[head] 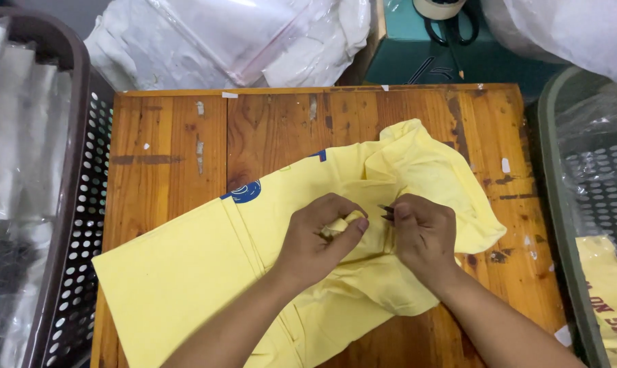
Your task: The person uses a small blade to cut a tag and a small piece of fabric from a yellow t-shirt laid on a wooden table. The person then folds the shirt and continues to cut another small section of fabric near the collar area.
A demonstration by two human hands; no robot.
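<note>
Left hand (322,235) pinches a fold of the yellow shirt (186,272) taut on the surface (165,150); right hand (424,235) grips a small dark tool (387,212) at it.

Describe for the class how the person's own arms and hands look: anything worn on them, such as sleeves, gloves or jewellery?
Both forearms are bare, with no sleeve reaching into view. The left hand and the right hand wear no gloves, and no ring, watch or bracelet shows. The fingers are uncovered, with short nails.
</note>
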